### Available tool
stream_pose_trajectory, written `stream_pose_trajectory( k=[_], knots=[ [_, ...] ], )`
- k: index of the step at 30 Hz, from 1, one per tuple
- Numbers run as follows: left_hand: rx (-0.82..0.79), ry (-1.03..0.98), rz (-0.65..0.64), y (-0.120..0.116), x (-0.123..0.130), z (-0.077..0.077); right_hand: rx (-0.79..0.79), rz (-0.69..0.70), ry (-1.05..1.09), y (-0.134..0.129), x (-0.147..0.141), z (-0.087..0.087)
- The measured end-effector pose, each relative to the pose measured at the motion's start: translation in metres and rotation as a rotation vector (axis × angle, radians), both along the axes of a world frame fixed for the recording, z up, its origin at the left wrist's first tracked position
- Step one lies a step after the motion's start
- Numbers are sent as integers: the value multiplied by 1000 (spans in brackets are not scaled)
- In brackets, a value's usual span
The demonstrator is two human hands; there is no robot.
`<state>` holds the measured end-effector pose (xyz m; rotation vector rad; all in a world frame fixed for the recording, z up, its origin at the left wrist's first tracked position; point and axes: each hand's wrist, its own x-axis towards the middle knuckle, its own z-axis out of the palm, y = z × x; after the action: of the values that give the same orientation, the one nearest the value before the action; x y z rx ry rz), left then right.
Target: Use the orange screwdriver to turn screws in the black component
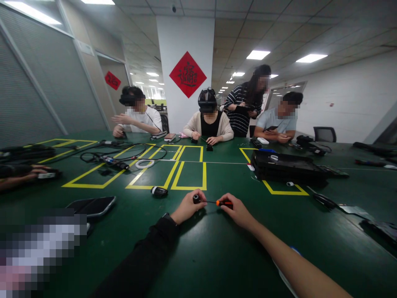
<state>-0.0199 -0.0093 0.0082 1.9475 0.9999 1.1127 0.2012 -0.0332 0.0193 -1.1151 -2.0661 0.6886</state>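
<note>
Near the middle of the green table [217, 244], my left hand [188, 207] is closed on a small black part [196, 199] with a round end. My right hand [237, 210] grips the orange and black handle of a screwdriver [221, 203]. The thin shaft runs leftward from the handle to the fingers of my left hand; its tip is hidden there. A short gap separates the two hands, both just above the table. A small black and white object [159, 191] lies on the table to the left of my left hand.
Yellow tape outlines [189, 188] mark the table ahead. Black cables [118, 159] and a white ring [144, 164] lie left, beside a dark phone [93, 205]. A black tray [285, 165] stands right. Several people are across the table; another person's hand [37, 170] is far left.
</note>
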Motion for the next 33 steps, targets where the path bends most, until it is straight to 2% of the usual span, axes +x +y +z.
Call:
stream_pose_trajectory(
  k=[5, 11, 19, 23, 28, 33],
  knots=[
    [5, 2, 1, -2, 2, 2, -24, -34, 24, 2, 1, -2],
    [-49, 26, 39, -2, 3, 0, 70, -23, -78, 4, 1, -2],
    [-158, -42, -8, -5, 0, 6, -8, -8, -38, -2, 0, 2],
    [-188, -72, -18, -4, 0, 6, 11, -28, -79, -2, 0, 4],
    [-214, -107, -32, -4, 0, 7, 70, 17, -108, -1, -1, 5],
    [-190, -77, -22, -5, -1, 6, 3, -46, -70, -1, -1, -1]
  ],
)
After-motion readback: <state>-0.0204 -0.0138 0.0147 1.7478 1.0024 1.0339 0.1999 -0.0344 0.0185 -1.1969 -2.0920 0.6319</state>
